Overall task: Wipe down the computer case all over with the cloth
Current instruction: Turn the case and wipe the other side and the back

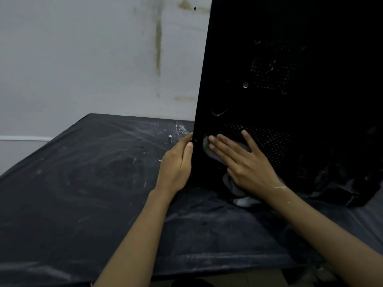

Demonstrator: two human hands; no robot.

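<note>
Black computer case point(290, 90), standing upright on a table point(83, 183) draped in dark, scuffed cloth smeared with pale streaks. Tall and matte, filling the right half of the view, left edge leaning slightly. Facing panel dark and hard to read: a round patch of perforated mesh point(271, 67) high up, a second band of perforations point(263, 139) lower down, a few small round studs and curved glints between them. Lower right corner lost in shadow, detail there impossible to make out.

Left hand point(176, 162) wrapped around the case's left edge near the bottom, thumb on the facing panel, fingers out of sight behind the edge, gripping the case.

Right hand point(242, 160) spread flat against the lower panel, fingers extended and splayed, not curled, pressing a grey cloth point(207, 146) against the surface. Cloth bunched under the palm, one rounded fold showing past the fingertips, the rest trailing down beneath the wrist to a lighter crumpled end touching the table at the case's foot.

Behind, a pale wall point(83, 59) with brownish vertical stains.
</note>
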